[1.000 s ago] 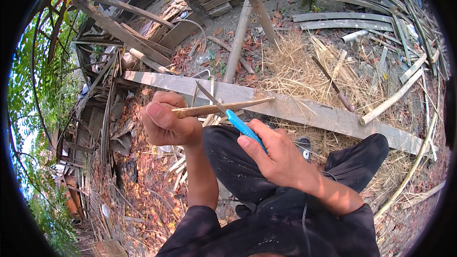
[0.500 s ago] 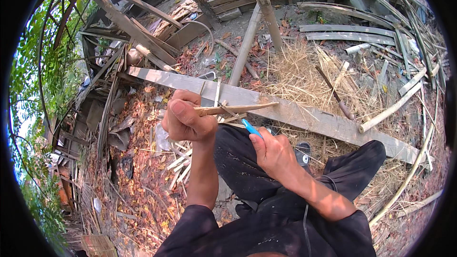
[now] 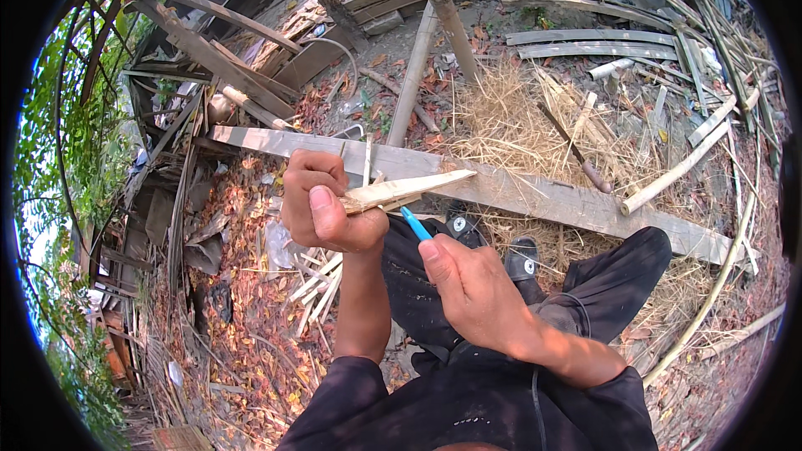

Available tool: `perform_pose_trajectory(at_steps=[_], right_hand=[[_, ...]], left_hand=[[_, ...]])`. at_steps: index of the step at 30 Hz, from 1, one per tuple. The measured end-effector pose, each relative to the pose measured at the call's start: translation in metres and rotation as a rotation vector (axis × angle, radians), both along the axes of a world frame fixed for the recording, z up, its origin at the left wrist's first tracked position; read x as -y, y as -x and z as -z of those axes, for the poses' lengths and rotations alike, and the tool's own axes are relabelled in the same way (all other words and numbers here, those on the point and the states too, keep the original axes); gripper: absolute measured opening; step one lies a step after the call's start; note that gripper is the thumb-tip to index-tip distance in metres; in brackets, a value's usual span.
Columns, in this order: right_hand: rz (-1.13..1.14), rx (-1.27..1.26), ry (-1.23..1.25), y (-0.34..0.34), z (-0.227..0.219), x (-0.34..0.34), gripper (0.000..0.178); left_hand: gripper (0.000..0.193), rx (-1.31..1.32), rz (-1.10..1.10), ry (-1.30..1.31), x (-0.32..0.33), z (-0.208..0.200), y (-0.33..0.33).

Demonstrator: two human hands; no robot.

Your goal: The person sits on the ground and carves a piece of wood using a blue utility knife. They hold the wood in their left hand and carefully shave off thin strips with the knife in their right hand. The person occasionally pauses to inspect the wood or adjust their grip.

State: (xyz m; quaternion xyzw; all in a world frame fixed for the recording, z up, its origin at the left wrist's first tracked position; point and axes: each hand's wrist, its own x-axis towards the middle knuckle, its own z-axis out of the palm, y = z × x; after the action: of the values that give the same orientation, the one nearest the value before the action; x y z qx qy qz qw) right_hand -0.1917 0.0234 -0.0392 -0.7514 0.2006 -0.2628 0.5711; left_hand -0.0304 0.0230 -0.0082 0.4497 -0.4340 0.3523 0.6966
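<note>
A pale, pointed wood strip [image 3: 418, 187] sticks out to the right from my left hand [image 3: 322, 205], whose fingers are closed round its thick end. Just below it, my right hand [image 3: 476, 288] grips a blue-handled knife [image 3: 416, 224], thumb along the handle. The handle's tip points up and left toward the strip. I cannot make out the blade, which seems hidden behind or against the wood. Both hands are above my lap, in front of a long grey plank [image 3: 535, 196].
The plank crosses the ground beyond my knees. Pale split sticks [image 3: 322, 288] lie below my left forearm. A straw heap [image 3: 510, 121], a dark long-handled tool [image 3: 585, 163] and a bamboo pole [image 3: 660, 188] lie beyond the plank. Wooden posts [image 3: 447, 21] stand further back.
The wood strip has turned, showing more of its pale broad face. My right hand with the knife has shifted left and slightly down. The whole view has swung slightly.
</note>
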Motion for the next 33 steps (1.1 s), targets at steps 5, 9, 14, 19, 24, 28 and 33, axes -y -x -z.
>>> perform_pose_trajectory(at_steps=[5,9,14,19,24,28,33], right_hand=[[0.154,-0.104,0.233,-0.017,0.044,0.002,0.043],[0.285,-0.313,0.266,-0.017,0.135,0.045,0.040],[0.156,0.032,0.097,-0.017,0.041,0.038,0.041],[0.172,-0.009,0.134,-0.034,0.050,0.019,0.040],[0.221,-0.191,0.258,-0.044,0.131,0.036,0.038],[0.307,-0.469,0.065,-0.018,0.205,0.074,0.052],[0.167,-0.155,-0.038,-0.023,0.091,0.062,0.047]], left_hand=[[0.026,0.045,0.050,0.005,-0.005,-0.001,-0.005],[0.025,0.004,0.092,0.028,0.001,-0.001,-0.002],[0.026,-0.027,0.060,0.029,0.007,-0.004,-0.001],[0.027,-0.057,0.002,0.045,0.013,-0.004,0.003],[0.028,-0.114,-0.015,0.107,0.012,-0.006,-0.014],[0.028,-0.079,-0.028,0.131,0.016,-0.006,-0.017],[0.027,-0.133,-0.073,0.111,0.018,-0.011,-0.019]])
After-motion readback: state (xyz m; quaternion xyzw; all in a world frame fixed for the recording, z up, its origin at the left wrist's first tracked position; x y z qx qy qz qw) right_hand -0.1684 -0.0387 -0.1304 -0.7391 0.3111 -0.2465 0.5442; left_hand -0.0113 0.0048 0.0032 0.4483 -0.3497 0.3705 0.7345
